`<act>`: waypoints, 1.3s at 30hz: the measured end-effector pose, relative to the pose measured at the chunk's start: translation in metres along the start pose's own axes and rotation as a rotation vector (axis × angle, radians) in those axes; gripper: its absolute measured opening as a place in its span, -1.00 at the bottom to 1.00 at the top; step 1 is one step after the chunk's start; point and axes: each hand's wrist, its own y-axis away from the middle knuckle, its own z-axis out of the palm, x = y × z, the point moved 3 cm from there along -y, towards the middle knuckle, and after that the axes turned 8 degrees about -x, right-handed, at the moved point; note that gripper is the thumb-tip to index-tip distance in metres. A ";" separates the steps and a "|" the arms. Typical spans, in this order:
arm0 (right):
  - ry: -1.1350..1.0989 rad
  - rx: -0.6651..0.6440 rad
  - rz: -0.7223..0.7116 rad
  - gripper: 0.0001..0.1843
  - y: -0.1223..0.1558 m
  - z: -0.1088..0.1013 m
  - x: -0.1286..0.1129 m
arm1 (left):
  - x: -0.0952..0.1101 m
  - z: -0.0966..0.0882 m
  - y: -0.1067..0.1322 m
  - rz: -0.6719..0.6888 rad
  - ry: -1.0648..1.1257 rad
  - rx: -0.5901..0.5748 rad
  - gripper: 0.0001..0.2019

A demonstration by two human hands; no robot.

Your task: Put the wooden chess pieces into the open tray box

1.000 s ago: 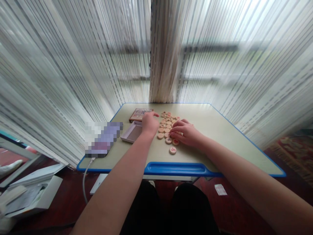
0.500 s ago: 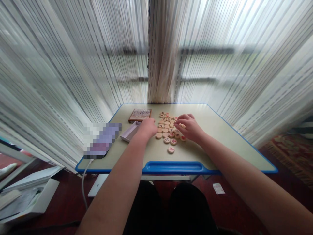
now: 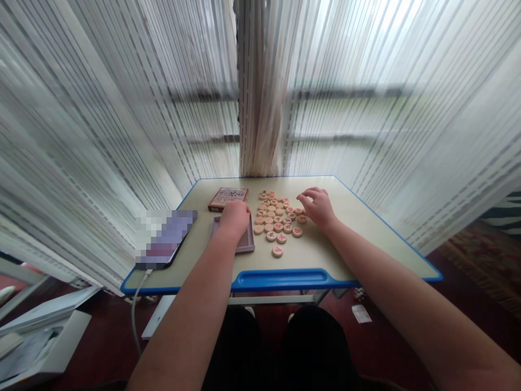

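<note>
Round wooden Chinese chess pieces (image 3: 269,221) lie in a loose cluster mid-table, some with red or black characters, others blank side up. One piece (image 3: 277,251) sits apart, nearer the front edge. To the left of the cluster, a shallow purplish box tray (image 3: 245,244) is partly covered by my left hand (image 3: 236,220). That hand is closed at the tray's far right corner; its fingertips are mostly hidden. My right hand (image 3: 317,207) hovers by the cluster's right side, fingers loosely bent and apart, with nothing seen in them.
A printed box lid (image 3: 228,197) lies behind the tray. At the table's left edge rests a blurred-out phone (image 3: 169,236) with a white cable (image 3: 136,309) hanging down. A blue-rimmed groove (image 3: 281,278) runs along the front edge. Curtains (image 3: 260,108) hang behind.
The tray has turned and come nearer, along with my left hand. My right hand has drawn off the pieces toward the right. The view has shifted slightly.
</note>
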 end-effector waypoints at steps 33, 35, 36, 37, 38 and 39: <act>0.231 -0.769 -0.223 -0.86 -0.002 0.025 -0.069 | 0.010 0.012 -0.001 -0.066 -0.034 -0.123 -0.63; 0.228 -0.782 -0.176 -0.81 -0.005 0.025 -0.071 | 0.010 0.013 -0.002 -0.063 -0.038 -0.120 -0.63; 0.221 -0.768 -0.179 -0.81 -0.004 0.025 -0.072 | 0.010 0.013 -0.002 -0.062 -0.040 -0.117 -0.63; 0.218 -0.743 -0.199 -0.82 -0.003 0.024 -0.072 | 0.010 0.013 -0.002 -0.061 -0.041 -0.114 -0.63; 0.211 -0.716 -0.226 -0.82 -0.001 0.023 -0.072 | 0.010 0.013 -0.002 -0.059 -0.042 -0.113 -0.63; 0.210 -0.700 -0.249 -0.83 0.001 0.022 -0.072 | 0.010 0.013 -0.002 -0.056 -0.042 -0.113 -0.63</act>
